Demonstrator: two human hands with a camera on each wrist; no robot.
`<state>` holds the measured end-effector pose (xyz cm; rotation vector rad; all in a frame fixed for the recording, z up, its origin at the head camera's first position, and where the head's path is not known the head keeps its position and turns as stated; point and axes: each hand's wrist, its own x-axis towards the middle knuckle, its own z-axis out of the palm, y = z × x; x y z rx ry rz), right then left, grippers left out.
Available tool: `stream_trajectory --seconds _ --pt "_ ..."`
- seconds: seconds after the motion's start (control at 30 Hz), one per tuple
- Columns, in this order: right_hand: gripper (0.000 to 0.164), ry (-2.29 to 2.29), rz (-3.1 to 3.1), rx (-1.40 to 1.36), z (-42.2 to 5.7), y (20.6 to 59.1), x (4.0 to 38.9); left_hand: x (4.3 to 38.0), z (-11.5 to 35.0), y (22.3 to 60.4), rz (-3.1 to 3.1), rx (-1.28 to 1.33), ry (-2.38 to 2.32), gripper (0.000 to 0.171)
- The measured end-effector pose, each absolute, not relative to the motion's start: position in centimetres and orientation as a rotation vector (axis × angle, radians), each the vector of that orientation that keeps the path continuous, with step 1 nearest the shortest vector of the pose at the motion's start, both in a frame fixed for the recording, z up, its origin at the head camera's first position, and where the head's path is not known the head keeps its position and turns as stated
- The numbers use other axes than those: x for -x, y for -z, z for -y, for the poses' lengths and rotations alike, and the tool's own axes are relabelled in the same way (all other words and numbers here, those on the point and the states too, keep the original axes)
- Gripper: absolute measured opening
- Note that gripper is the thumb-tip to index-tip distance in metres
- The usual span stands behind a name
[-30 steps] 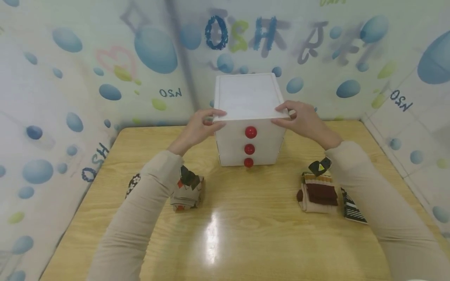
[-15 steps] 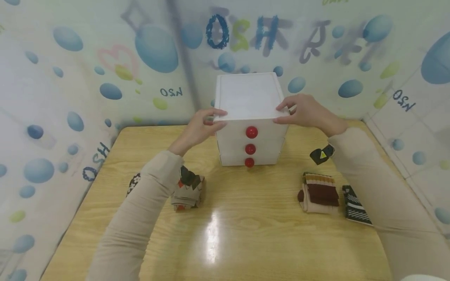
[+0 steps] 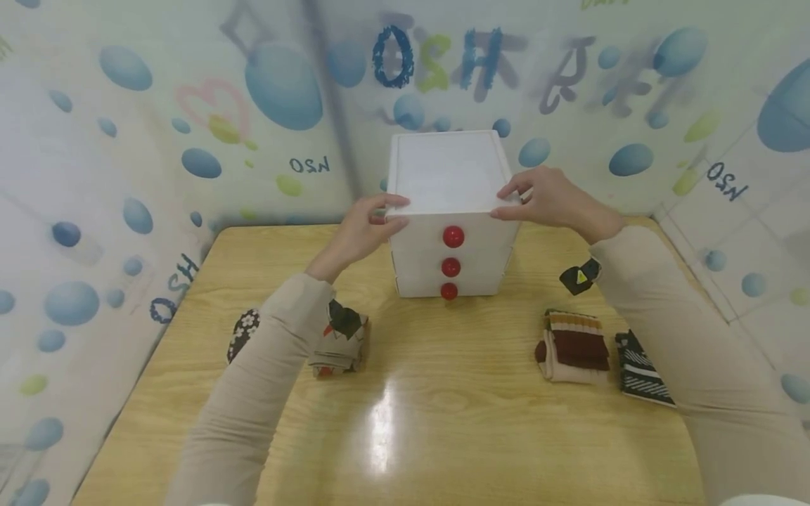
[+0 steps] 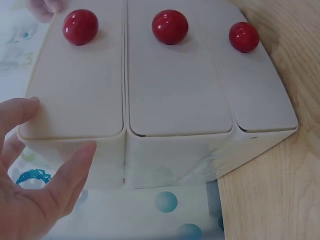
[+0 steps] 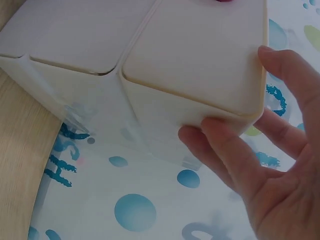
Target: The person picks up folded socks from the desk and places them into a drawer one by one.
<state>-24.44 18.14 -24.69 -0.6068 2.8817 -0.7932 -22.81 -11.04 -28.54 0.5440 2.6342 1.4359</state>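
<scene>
A white drawer unit (image 3: 449,172) stands at the back of the table, its three drawers closed, each with a red ball knob (image 3: 453,236). My left hand (image 3: 362,232) holds its top front left corner, one finger over the top and another digit at the front edge. At the opposite corner my right hand (image 3: 553,204) grips in a similar way. In the left wrist view, fingers (image 4: 70,172) lie against the side and front of the uppermost drawer section. The right wrist view has fingertips (image 5: 212,125) touching the unit's side near its corner.
Folded patterned cloths lie either side: a diamond-patterned one (image 3: 342,351) and a flowered one (image 3: 242,332) partly behind the left sleeve, a maroon-and-beige one (image 3: 576,351) and a black-and-white one (image 3: 642,372) by the right sleeve. A printed wall (image 3: 354,161) stands behind the wooden table (image 3: 436,422).
My right hand and forearm have shifted slightly up and right at the corner, showing more of the black-and-white cloth. The left hand stays put and the drawer unit stands in place.
</scene>
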Motion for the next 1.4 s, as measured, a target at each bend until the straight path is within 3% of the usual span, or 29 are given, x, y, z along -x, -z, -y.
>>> stream_trajectory --seconds 0.4,0.87,1.4 --pt "0.046 0.789 -2.877 0.614 -18.3 24.9 24.6 21.5 11.4 28.2 -2.72 -0.541 -1.47 0.052" --pt "0.044 0.813 -2.884 0.656 -18.5 24.8 24.6 18.4 7.7 31.7 -2.83 -0.819 -1.787 0.027" --pt "0.046 0.867 -2.914 0.684 -18.7 25.5 24.4 18.4 5.6 33.3 -2.698 -0.782 -1.75 0.029"
